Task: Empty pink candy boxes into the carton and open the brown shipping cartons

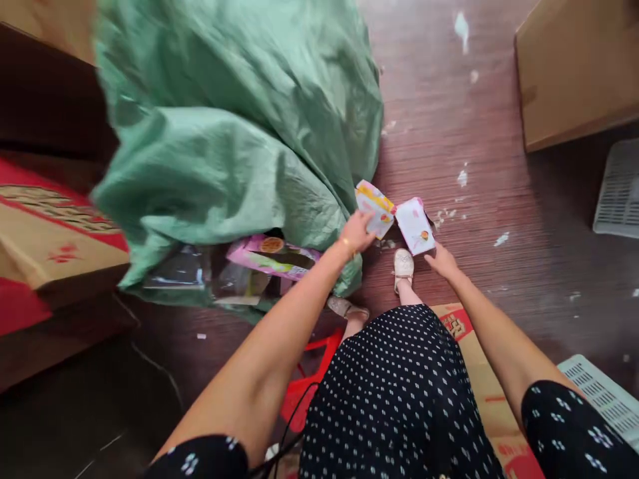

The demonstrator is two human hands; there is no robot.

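Note:
My left hand [358, 233] is closed on a small white and yellow printed carton [375, 209], at the right side of a big green woven sack [239, 179]. In my right hand [442, 261] is a white and pink printed carton [415, 226], gripped by its lower right corner. The two cartons nearly meet at their near corners; I cannot tell whether they touch. From the sack's mouth stick out a pink printed package [274, 256] and some clear plastic packaging [182, 269], below and left of my left hand.
Red-and-tan cardboard boxes [64, 233] stand at the left, and a plain cardboard box [574, 73] at the upper right. Grey plastic crates [619, 189] lie on the right. A red plastic stool [312, 372] is beneath me. White scraps litter the brown floor [424, 100].

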